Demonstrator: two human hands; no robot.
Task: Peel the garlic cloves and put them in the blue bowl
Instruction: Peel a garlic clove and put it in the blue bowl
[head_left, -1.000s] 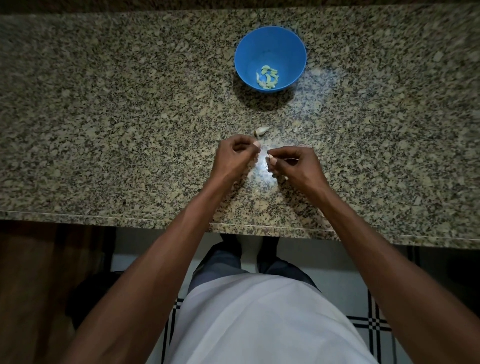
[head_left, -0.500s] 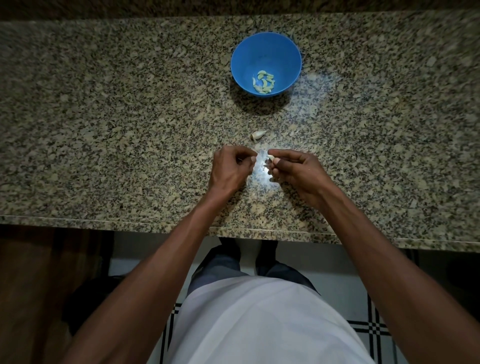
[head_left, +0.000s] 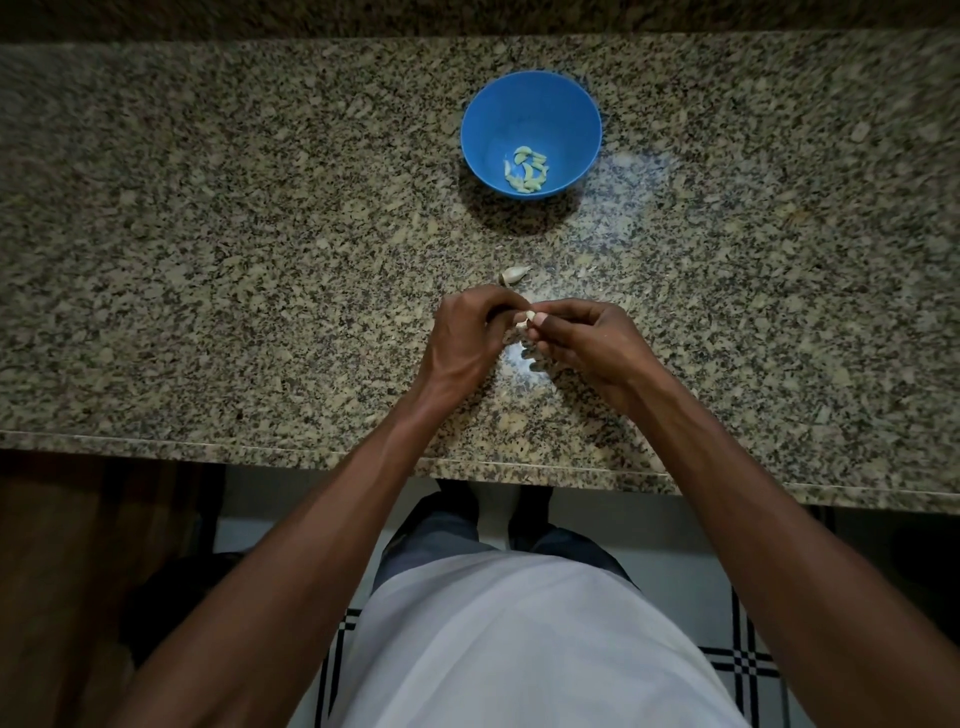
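While the speckled granite counter (head_left: 208, 260) carries every item, the blue bowl (head_left: 531, 104) stands toward its far side, well apart from both hands and directly ahead of them. Peeled cloves (head_left: 527, 170) lie heaped in the bowl's bottom. Between bowl and hands, one unpeeled clove (head_left: 514, 274) lies on the counter, just beyond the left hand's knuckles, its long axis roughly crosswise with the pointed tip toward the right.

Left hand (head_left: 467, 343) and right hand (head_left: 592, 348) meet nearer the counter's front edge. Both sets of fingers are closed together on a single clove in hand (head_left: 524, 319), pinched between left fingertips and right thumb; its skin state is too small to tell. Judgement: peeling is in progress, and the drop calls for a straight forward reach. Neither hand is clearly the nearer to the bowl. The spare clove lies in that path and could be knocked.
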